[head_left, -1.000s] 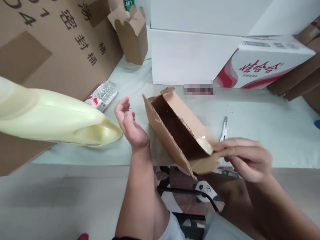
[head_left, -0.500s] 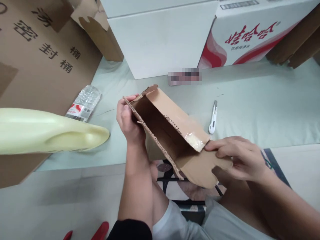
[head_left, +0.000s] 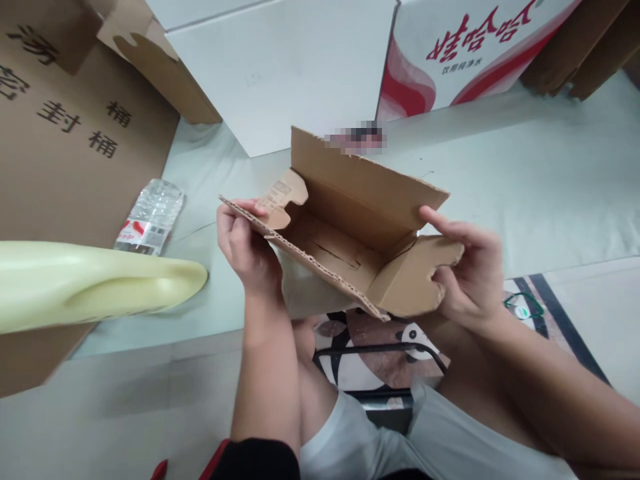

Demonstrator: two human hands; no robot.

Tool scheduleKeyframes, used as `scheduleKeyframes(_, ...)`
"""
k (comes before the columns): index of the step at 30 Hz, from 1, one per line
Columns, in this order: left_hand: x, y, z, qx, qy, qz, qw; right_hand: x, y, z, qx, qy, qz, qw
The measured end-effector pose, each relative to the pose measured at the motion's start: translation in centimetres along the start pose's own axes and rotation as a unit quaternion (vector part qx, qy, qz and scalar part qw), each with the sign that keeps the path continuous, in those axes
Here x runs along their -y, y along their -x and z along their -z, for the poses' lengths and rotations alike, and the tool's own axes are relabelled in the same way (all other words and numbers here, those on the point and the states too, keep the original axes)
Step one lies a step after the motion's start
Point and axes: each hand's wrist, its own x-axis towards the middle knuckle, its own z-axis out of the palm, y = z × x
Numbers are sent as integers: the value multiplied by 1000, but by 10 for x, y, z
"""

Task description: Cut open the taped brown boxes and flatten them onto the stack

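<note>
A small brown cardboard box (head_left: 340, 247) is held up in front of me, tilted, with its top flaps standing apart and a bare inside showing. My left hand (head_left: 247, 247) is closed round its left end, thumb over the edge by a notched end flap. At the right end my right hand (head_left: 470, 267) grips the other notched flap, its fingers partly hidden behind the cardboard. One fingertip of that hand touches the corner of the raised far flap (head_left: 370, 180).
A clear plastic bottle (head_left: 153, 217) lies on the pale green cloth (head_left: 550, 180) at left. A smooth yellow object (head_left: 105, 283) juts in from the left edge. White cartons (head_left: 290, 73) and a large brown carton (head_left: 75, 153) stand behind. A pixelated item (head_left: 357, 137) lies by the cartons.
The far flap, earlier folded down over the opening, now stands raised and the inside is wider open. My right hand has moved up along the right end. The cutter knife has gone from sight.
</note>
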Motion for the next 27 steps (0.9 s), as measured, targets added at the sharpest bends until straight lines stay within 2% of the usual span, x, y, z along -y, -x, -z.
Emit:
scheduleKeyframes(3, -1, 2, 0, 19, 4, -10, 1000, -1, -1, -9, -13, 11, -33, 999)
scheduleKeyframes(5, -3, 3, 0, 20, 5, -18, 1000, -1, -2, -12, -35, 33, -23, 999)
scheduleKeyframes(8, -2, 3, 2, 13, -12, 3, 1000, -2, -5, -13, -60, 57, -17, 996)
scheduleKeyframes(11, 3, 3, 7, 12, -51, 7, 999, -2, -6, -12, 27, 20, -44, 998)
scheduleKeyframes(13, 8, 1, 12, 7, -103, -9, 995, -2, -7, -11, 73, 3, -27, 997)
scheduleKeyframes(16, 12, -2, 19, 13, -201, -44, 979, -3, -8, -7, 99, 8, 19, 995)
scheduleKeyframes(21, 8, -1, 22, 155, -285, -117, 939, -6, -10, -1, 142, 2, 26, 990)
scheduleKeyframes(24, 7, 0, 28, 182, -311, -132, 923, -7, -8, -3, 108, -1, 11, 994)
scheduleKeyframes(27, 8, -4, 45, 140, -314, -112, 932, -12, -7, -7, 30, 7, -95, 995)
